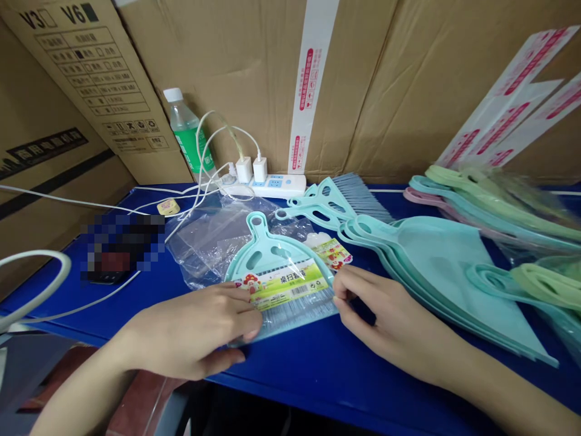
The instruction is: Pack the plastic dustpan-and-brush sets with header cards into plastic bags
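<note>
1. One teal dustpan-and-brush set is lying flat on the blue table between the hands, with one printed label card crossing it.
2. Two hands are working at it: the left hand is resting its fingers on the lower-left part, though I cannot tell whether it is gripping; the right hand is pinching the right edge.
3. The step in hand is seemingly lining up the set and its card; the next move is probably calling for steady pressure on the left and a light pull on the right.
4. One more printed card is showing just beyond, beside crumpled clear film.
5. At least two brushes are lying behind, and at least three stacked dustpans are sitting to the right.
6. Farther out, one bottle is standing near one power strip, which is carrying two white adapters.
</note>
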Motion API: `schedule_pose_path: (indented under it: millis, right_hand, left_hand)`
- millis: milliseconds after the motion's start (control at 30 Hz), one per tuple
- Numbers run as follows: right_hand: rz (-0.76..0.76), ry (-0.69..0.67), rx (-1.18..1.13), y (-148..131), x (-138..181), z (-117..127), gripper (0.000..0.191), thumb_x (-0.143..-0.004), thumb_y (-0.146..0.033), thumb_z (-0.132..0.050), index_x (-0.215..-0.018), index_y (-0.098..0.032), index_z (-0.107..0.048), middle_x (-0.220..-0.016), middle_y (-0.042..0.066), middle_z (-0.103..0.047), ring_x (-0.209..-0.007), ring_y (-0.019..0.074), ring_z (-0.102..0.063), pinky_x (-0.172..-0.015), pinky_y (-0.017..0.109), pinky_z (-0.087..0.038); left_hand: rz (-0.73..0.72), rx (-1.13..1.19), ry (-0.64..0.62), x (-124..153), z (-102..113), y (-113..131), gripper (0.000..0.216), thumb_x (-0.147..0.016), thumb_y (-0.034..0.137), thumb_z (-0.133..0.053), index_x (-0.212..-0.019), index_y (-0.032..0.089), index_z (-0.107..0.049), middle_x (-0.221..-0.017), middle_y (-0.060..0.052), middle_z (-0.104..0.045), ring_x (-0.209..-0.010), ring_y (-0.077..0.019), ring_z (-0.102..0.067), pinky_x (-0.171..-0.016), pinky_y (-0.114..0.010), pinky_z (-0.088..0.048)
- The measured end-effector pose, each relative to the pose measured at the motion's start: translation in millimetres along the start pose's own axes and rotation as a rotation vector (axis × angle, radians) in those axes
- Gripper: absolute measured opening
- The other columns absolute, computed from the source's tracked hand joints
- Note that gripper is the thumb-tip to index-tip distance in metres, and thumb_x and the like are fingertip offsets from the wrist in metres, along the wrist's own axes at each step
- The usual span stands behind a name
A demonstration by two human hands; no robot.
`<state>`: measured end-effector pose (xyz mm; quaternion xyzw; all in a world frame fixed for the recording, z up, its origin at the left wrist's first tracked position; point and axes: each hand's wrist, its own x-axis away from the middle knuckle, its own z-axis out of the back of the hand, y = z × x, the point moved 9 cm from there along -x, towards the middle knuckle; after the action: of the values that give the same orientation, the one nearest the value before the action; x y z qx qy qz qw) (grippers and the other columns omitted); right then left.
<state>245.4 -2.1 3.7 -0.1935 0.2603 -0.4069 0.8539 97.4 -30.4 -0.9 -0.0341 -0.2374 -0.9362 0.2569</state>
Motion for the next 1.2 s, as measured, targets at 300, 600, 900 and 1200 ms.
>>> schedule_pose_path:
  millis: [300,600,900,1200]
  right_hand:
    - [0.000,-0.048,-0.011,3.8,2.7,-5.7,0.007,-0.094,-0.026,-0.053,-0.088,-0.023,-0.054,-0.087,0.002,-0.062,-0.075,0.0175,-0.061,-0.066,0.029,-0.049]
    - [0.053,-0.106,-0.045,2.9,-0.5,-12.2,0.022,-0.097,-0.017,-0.046,-0.077,-0.023,-0.055,-0.077,0.002,-0.063,-0.075,0.0178,-0.060,-0.068,0.030,-0.048]
    - [0.018,-0.039,-0.042,3.0,-1.5,-8.6,0.022,-0.094,-0.014,-0.046,-0.074,-0.022,-0.050,-0.073,0.001,-0.059,-0.067,0.0155,-0.058,-0.062,0.027,-0.047]
    - [0.007,-0.042,-0.054,4.5,-1.7,-9.0,0.022,-0.094,-0.014,-0.045,-0.074,-0.022,-0.049,-0.072,0.000,-0.059,-0.065,0.0146,-0.057,-0.060,0.026,-0.045]
  left_hand:
    - [0.039,0.065,0.022,-2.7,6.7,-4.5,0.018,-0.089,0.006,-0.052,-0.079,0.020,-0.049,-0.085,-0.001,-0.054,-0.080,-0.0171,-0.055,-0.079,-0.030,-0.044]
    - [0.037,0.126,0.010,-3.7,9.1,-7.1,0.023,-0.095,0.010,-0.046,-0.076,0.021,-0.040,-0.078,0.001,-0.054,-0.069,-0.0151,-0.052,-0.065,-0.027,-0.039]
    - [0.068,0.106,0.092,2.3,8.5,-13.3,0.015,-0.091,0.008,-0.046,-0.096,0.022,-0.047,-0.087,-0.002,-0.059,-0.080,-0.0177,-0.055,-0.073,-0.029,-0.041]
    - [0.061,0.043,0.047,2.7,12.0,-12.7,0.015,-0.094,0.011,-0.047,-0.082,0.020,-0.048,-0.085,-0.002,-0.057,-0.084,-0.0192,-0.054,-0.077,-0.031,-0.041]
